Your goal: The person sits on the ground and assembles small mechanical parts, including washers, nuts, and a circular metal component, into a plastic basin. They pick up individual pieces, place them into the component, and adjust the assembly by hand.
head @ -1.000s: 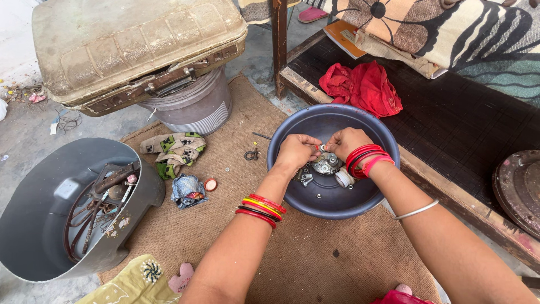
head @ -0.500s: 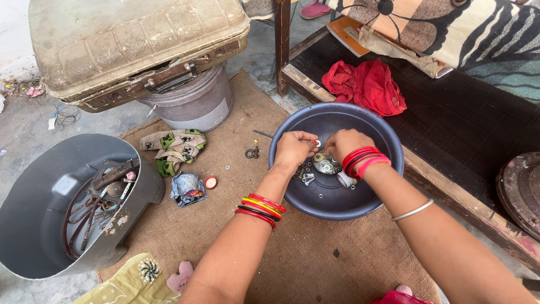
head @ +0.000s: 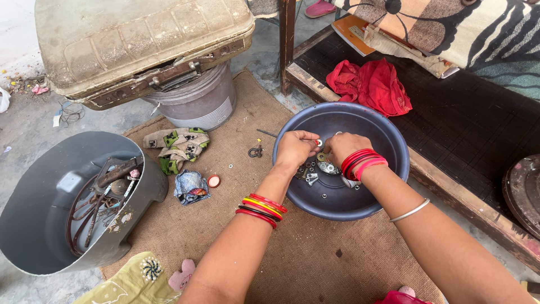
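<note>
Both hands meet over the middle of a round dark blue plastic basin (head: 388, 141) that sits on a brown burlap mat (head: 236, 225). The left hand (head: 295, 149) pinches a small silver metal washer (head: 319, 143) between thumb and fingertips, just above a heap of small grey metal parts (head: 315, 171) on the basin's floor. The right hand (head: 346, 147) touches the same washer, its fingers curled together; their exact hold is hidden. The basin's far rim lies just beside a crumpled red cloth (head: 371, 84) on a dark slatted platform (head: 478, 129). To the left, open mat separates the basin from a grey metal tub (head: 34, 219) of rusty parts.
</note>
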